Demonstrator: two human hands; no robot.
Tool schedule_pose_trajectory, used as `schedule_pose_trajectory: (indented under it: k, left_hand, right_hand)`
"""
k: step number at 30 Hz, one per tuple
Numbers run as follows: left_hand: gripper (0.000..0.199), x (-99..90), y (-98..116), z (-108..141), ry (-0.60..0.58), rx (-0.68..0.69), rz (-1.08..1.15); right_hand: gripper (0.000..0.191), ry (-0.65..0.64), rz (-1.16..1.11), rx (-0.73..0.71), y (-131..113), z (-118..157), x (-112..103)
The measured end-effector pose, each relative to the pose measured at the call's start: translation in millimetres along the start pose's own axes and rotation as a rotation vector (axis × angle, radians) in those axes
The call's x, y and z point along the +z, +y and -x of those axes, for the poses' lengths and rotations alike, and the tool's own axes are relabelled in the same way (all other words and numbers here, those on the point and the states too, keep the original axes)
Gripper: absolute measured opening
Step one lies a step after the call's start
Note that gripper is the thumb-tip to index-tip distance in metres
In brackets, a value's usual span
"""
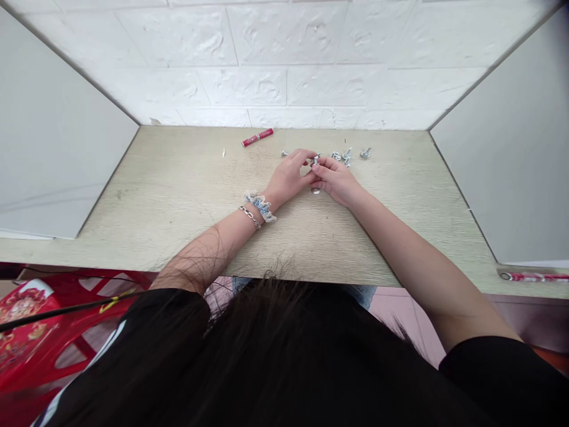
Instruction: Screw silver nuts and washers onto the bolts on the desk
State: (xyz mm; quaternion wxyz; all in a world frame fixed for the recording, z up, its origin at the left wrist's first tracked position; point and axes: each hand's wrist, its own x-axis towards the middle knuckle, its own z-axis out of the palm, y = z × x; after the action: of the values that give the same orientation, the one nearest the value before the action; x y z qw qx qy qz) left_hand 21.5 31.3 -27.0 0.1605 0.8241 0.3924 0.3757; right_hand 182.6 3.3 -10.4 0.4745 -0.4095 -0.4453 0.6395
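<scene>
Upper middle of frame: small metal bolt (316,160) at the fingertips, pinched by right hand (340,181). Left hand (288,178) curled narrow just beside it (whether gripping, cannot tell).

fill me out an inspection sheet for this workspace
Surface: wood-grain tabletop, brown specks toward the back
Job's things: metal bolt at the fingertips; loose metal fasteners beyond the right hand
Clutter: red tube, white scrap; second red tube at right front edge
Hands: right hand pinches metal bolt; left hand close by, grip unclear
Cables: dark cord-like strip, lower left; type unclear
Surroundings: white brick-pattern wall, grey panels, red plastic chair
</scene>
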Motion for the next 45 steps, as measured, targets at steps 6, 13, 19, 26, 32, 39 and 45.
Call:
schedule_pose_trajectory:
  k: [6,13,19,26,32,39,45]
  left_hand:
    - [0.031,0.3,0,0,-0.024,0.005,0.002]
    - [0.034,-3.1,6,0,-0.107,0.026,-0.003]
    - [0.033,-3.8,6,0,-0.105,0.009,0.015]
    - [0.026,-1.8,4,0,-0.041,-0.047,-0.001]
    - [0.026,-0.9,2,0,-0.024,-0.052,0.006]
    - [0.028,-0.1,0,-1,-0.036,-0.031,0.03]
    - [0.032,0.3,-1,-1,-0.044,-0.044,0.044]
  right_hand:
    - [0.055,-0.052,0.061,-0.031,5,-3,-3]
    - [0.037,-0.055,0.135,-0.026,7,-6,-4]
    - [0.013,0.006,0.156,0.003,2,-1,2]
    - [0.002,0.095,0.051,0.084,-7,3,10]
    - [0.007,0.12,0.022,0.098,-9,4,11]
    - [0.014,0.043,-0.003,0.039,-6,4,6]
    - [0.028,0.095,-0.059,0.028,-4,2,4]
